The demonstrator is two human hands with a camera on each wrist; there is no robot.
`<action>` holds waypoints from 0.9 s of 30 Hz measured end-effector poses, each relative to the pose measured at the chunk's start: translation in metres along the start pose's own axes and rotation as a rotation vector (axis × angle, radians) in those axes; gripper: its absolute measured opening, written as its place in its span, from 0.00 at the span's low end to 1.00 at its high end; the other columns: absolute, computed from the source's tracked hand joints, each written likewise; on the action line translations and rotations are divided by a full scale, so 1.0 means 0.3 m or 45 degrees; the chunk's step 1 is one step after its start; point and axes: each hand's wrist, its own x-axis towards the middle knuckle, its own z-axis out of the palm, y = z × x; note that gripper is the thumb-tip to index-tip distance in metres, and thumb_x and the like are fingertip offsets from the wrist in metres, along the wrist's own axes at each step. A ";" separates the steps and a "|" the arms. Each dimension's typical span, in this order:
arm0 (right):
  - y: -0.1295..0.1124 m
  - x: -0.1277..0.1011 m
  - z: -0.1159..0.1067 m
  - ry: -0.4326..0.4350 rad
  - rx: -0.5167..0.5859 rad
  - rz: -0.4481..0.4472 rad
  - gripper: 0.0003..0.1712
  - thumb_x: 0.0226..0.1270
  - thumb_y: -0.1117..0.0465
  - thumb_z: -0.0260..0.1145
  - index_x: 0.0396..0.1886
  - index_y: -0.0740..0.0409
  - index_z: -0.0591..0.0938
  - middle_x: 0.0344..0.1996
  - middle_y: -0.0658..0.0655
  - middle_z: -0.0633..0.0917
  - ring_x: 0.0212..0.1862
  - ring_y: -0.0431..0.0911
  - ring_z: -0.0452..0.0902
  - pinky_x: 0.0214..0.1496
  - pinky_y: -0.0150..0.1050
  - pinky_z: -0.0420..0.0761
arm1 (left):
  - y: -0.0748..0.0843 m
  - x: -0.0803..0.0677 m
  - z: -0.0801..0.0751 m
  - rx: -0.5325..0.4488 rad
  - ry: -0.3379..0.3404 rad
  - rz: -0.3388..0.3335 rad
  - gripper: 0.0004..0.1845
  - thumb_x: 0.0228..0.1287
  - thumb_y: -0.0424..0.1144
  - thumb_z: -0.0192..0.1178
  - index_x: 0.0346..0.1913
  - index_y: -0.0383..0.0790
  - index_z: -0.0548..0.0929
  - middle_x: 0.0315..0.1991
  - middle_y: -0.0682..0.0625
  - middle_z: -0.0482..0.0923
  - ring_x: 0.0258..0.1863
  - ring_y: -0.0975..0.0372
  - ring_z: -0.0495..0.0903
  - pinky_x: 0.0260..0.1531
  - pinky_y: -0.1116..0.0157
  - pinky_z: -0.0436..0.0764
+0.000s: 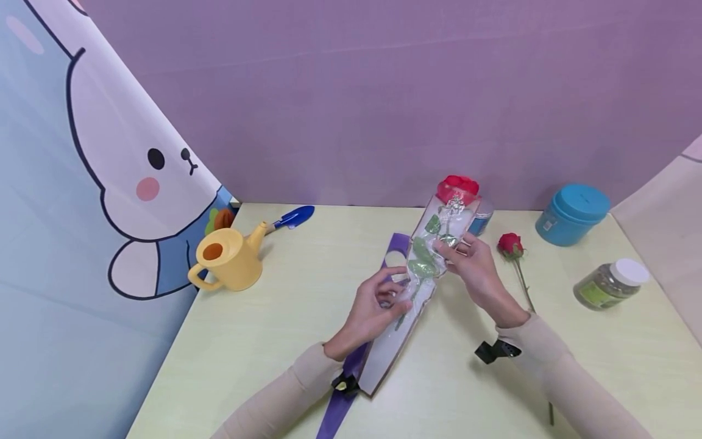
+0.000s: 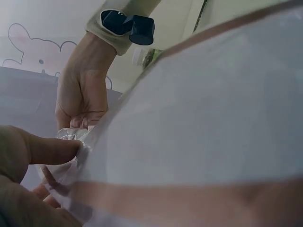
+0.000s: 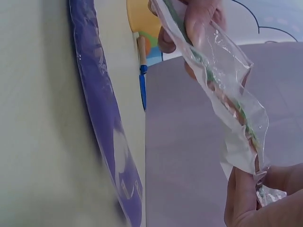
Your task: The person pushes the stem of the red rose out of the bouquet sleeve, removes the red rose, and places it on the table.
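A red rose (image 1: 457, 189) with green leaves lies inside a long clear wrapper (image 1: 386, 353) with a white panel and brown edging, held at a slant above the table. My left hand (image 1: 373, 308) pinches the wrapper partway down; in the left wrist view its thumb (image 2: 54, 150) presses on the crinkled plastic. Higher up, just below the bloom, my right hand (image 1: 474, 268) grips the wrapper between thumb and fingers. From the right wrist, the wrapper (image 3: 236, 109) appears nearly edge-on, bent between both hands. Beneath it on the table lies a purple wrapper (image 3: 102, 104).
To the right lie a single red rose (image 1: 511, 245) on a long stem, a blue tub (image 1: 573, 214) and a white-lidded jar (image 1: 609, 285). A blue-labelled container (image 1: 481, 221) stands behind the right hand. At left are a yellow watering can (image 1: 233, 259) and a blue trowel (image 1: 296, 216).
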 end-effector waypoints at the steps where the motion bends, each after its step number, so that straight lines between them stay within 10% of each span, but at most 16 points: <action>1: 0.004 -0.003 0.007 -0.013 -0.008 -0.001 0.32 0.77 0.59 0.66 0.73 0.67 0.68 0.42 0.35 0.91 0.43 0.30 0.87 0.49 0.29 0.87 | 0.001 0.000 0.000 0.000 0.014 -0.002 0.31 0.60 0.26 0.70 0.67 0.37 0.77 0.43 0.33 0.90 0.31 0.73 0.83 0.38 0.71 0.85; 13: 0.028 -0.036 0.078 -0.111 -0.103 0.001 0.30 0.78 0.60 0.65 0.74 0.65 0.71 0.51 0.53 0.92 0.44 0.32 0.88 0.50 0.30 0.87 | 0.004 0.003 -0.004 0.058 0.174 -0.033 0.30 0.54 0.23 0.73 0.62 0.40 0.80 0.41 0.39 0.91 0.33 0.64 0.87 0.38 0.70 0.86; 27: -0.048 0.003 -0.002 -0.020 0.012 0.070 0.35 0.75 0.53 0.68 0.76 0.60 0.71 0.49 0.40 0.84 0.49 0.33 0.83 0.53 0.29 0.85 | 0.004 -0.004 -0.005 0.075 -0.020 -0.044 0.30 0.61 0.27 0.71 0.66 0.35 0.77 0.49 0.34 0.89 0.39 0.56 0.88 0.35 0.74 0.82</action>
